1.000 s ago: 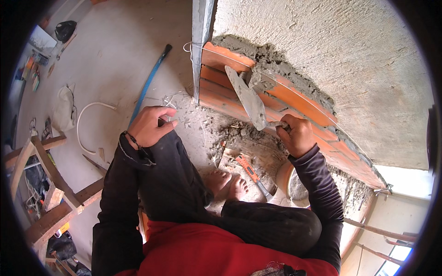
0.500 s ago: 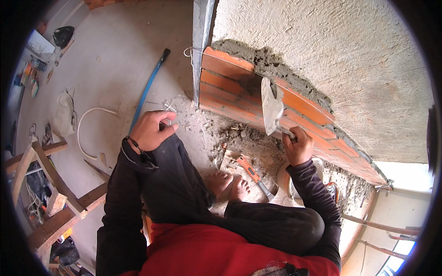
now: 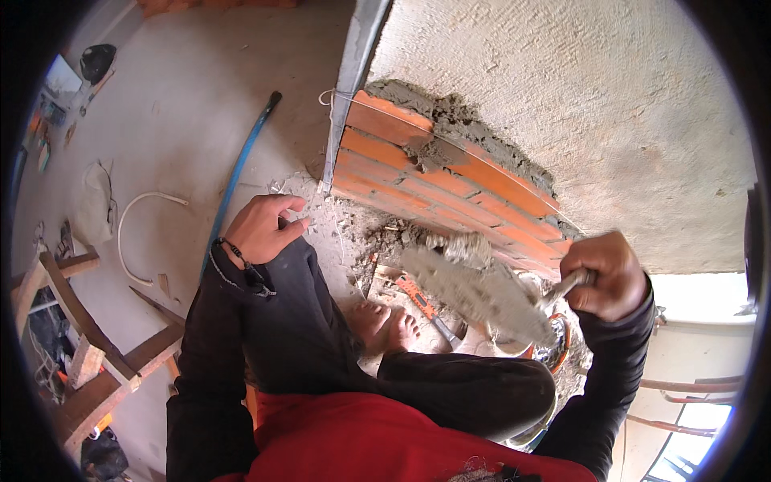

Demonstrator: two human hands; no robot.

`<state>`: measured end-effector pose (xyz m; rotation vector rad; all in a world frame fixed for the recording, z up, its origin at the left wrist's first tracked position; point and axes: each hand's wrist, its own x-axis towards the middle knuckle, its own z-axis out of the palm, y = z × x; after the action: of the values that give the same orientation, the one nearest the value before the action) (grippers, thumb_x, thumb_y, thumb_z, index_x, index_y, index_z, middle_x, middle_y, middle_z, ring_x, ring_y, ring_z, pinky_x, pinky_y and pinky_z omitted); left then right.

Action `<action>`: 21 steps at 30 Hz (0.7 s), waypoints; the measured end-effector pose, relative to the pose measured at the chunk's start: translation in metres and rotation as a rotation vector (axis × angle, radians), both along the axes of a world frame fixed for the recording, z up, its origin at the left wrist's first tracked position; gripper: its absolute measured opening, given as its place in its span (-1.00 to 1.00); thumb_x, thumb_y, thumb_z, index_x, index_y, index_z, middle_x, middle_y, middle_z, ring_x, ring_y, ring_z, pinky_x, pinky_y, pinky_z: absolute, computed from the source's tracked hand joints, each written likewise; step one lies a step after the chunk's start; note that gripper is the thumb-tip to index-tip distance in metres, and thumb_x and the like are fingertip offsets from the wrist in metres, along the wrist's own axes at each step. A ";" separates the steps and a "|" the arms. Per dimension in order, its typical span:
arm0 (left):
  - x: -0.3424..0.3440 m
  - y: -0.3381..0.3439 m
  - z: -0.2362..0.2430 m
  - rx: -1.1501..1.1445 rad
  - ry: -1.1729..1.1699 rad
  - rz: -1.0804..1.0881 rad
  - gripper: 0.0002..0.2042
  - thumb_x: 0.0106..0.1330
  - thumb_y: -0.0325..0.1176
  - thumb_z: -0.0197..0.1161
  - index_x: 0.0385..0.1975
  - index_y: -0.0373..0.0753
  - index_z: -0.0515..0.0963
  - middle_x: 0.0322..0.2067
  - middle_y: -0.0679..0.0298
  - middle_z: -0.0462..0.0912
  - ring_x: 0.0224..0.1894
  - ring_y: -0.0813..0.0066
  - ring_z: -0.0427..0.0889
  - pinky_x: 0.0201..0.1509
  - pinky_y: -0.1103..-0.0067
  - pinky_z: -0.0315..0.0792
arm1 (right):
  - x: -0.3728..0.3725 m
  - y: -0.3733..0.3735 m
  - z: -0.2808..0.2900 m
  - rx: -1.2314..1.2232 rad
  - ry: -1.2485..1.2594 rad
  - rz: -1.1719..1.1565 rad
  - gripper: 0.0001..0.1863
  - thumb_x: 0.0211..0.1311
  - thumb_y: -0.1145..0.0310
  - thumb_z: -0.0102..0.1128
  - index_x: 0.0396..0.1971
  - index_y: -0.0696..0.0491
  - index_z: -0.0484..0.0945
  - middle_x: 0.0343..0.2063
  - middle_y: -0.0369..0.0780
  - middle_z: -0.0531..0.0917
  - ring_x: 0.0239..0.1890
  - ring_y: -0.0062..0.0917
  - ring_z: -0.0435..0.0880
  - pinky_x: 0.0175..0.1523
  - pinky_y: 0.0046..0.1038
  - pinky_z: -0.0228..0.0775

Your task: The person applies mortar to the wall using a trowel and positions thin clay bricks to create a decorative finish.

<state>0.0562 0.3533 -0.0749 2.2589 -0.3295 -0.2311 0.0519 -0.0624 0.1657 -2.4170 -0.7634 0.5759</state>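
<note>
My right hand point(image 3: 606, 277) is closed around the handle of a trowel point(image 3: 490, 297), held out over the floor beside the low brick wall point(image 3: 450, 181). Grey mortar point(image 3: 462, 249) clings to the far end of its blade. My left hand point(image 3: 263, 226) rests on my left knee, loosely curled with the thumb apart from the fingers and nothing plain to see in it. A lump of mortar point(image 3: 427, 157) sticks to the wall's brick face. More mortar point(image 3: 450, 116) lies along the top, behind a taut string point(image 3: 474, 154).
An orange-handled hammer point(image 3: 426, 304) lies near my bare feet. A bucket point(image 3: 554, 345) stands partly hidden under the trowel. On the left are a blue bar point(image 3: 241, 165), a pale hose point(image 3: 128, 213) and a wooden frame point(image 3: 96, 321). A metal post point(image 3: 347, 88) stands at the wall's end.
My right hand has drawn the trowel away from the wall toward the right and nearer me, its blade now lower over the floor. The view has shifted slightly; my left hand stays on the knee.
</note>
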 end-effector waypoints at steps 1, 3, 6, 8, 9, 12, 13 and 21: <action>0.001 -0.002 0.001 -0.007 -0.013 -0.004 -0.63 0.21 -0.24 0.29 -0.11 -0.42 0.57 -0.21 0.02 0.69 -0.23 0.23 0.67 -0.11 0.43 0.50 | 0.017 0.000 0.004 -0.015 0.078 0.055 -0.80 -0.21 0.38 0.37 -0.57 0.16 0.58 -0.69 -0.21 0.55 -0.66 -0.46 0.55 -0.55 -0.47 0.30; 0.004 -0.011 0.002 -0.025 -0.032 -0.010 -0.62 0.22 -0.23 0.28 -0.11 -0.41 0.57 -0.20 0.02 0.69 -0.23 0.22 0.67 -0.11 0.43 0.51 | 0.043 -0.004 -0.006 0.017 0.039 -0.049 -0.66 0.02 0.21 0.31 -0.58 0.24 0.53 -0.72 -0.24 0.54 -0.68 -0.58 0.50 -0.56 -0.52 0.26; 0.001 -0.007 -0.002 -0.009 -0.039 -0.002 -0.62 0.22 -0.22 0.28 -0.10 -0.40 0.58 -0.18 0.02 0.69 -0.22 0.21 0.68 -0.10 0.43 0.51 | 0.064 -0.005 -0.003 -0.313 -0.038 -0.295 -0.77 0.07 0.37 0.23 -0.55 0.26 0.54 -0.74 -0.32 0.49 -0.68 -0.68 0.45 -0.58 -0.55 0.19; -0.001 -0.002 -0.002 -0.007 -0.029 0.024 -0.62 0.23 -0.21 0.27 -0.09 -0.40 0.57 -0.17 0.01 0.69 -0.21 0.20 0.68 -0.10 0.43 0.51 | 0.058 0.000 0.015 -0.269 0.079 -0.346 -0.85 0.07 0.45 0.18 -0.54 0.25 0.55 -0.75 -0.36 0.45 -0.69 -0.70 0.40 -0.59 -0.57 0.15; -0.001 -0.001 -0.002 -0.014 -0.018 0.031 -0.62 0.23 -0.21 0.27 -0.08 -0.40 0.57 -0.17 0.01 0.68 -0.21 0.20 0.68 -0.10 0.44 0.51 | 0.058 0.002 0.016 -0.306 0.010 -0.319 -0.85 0.04 0.44 0.19 -0.53 0.24 0.57 -0.75 -0.32 0.45 -0.68 -0.67 0.39 -0.56 -0.53 0.17; -0.003 0.002 -0.005 -0.016 -0.019 0.027 -0.61 0.24 -0.21 0.26 -0.08 -0.40 0.57 -0.17 0.01 0.68 -0.21 0.20 0.69 -0.11 0.44 0.52 | 0.057 0.007 0.012 -0.424 -0.196 -0.195 -0.85 -0.01 0.43 0.21 -0.51 0.22 0.61 -0.76 -0.21 0.47 -0.65 -0.61 0.41 -0.51 -0.43 0.24; -0.001 0.001 -0.007 -0.018 -0.030 0.016 -0.61 0.24 -0.21 0.26 -0.08 -0.41 0.57 -0.17 0.00 0.68 -0.21 0.20 0.69 -0.11 0.44 0.52 | 0.058 0.009 0.008 -0.434 -0.199 -0.185 -0.85 -0.01 0.43 0.21 -0.51 0.22 0.61 -0.75 -0.19 0.48 -0.65 -0.58 0.43 -0.50 -0.43 0.25; -0.002 -0.003 -0.003 -0.058 -0.045 0.013 -0.61 0.24 -0.21 0.27 -0.08 -0.41 0.57 -0.17 -0.01 0.68 -0.21 0.20 0.69 -0.12 0.43 0.52 | 0.072 0.018 -0.015 -0.479 -0.249 -0.167 -0.83 -0.06 0.42 0.22 -0.51 0.23 0.63 -0.69 -0.06 0.56 -0.65 -0.38 0.53 -0.45 -0.36 0.37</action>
<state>0.0540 0.3506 -0.0784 2.2106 -0.3409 -0.1621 0.1242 -0.0447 0.1506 -3.0039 -0.5563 0.4312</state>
